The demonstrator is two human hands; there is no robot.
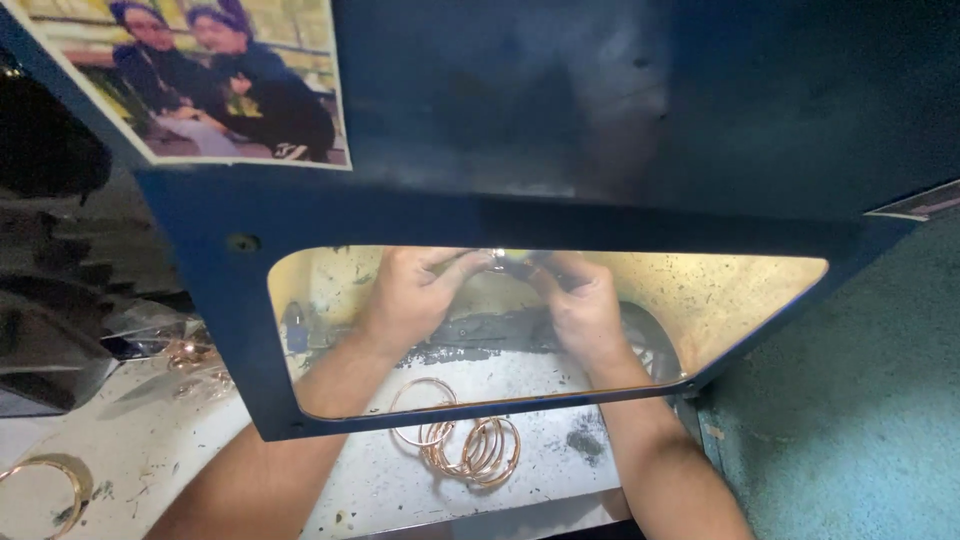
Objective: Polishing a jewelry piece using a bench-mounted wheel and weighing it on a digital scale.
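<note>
A loose bangle [45, 490] lay far left on the desk [150, 450]. Left hand [412, 295] and right hand [582, 305] pinched one small shiny piece [497, 262] between fingertips behind the window — probably light, stiff, slippery; edge-held. More bangles [470, 445] lay below.

The blue panel [560, 225] hides the fingertips of both hands, so the small shiny piece [497, 262] pinched between them stays unidentifiable.
</note>
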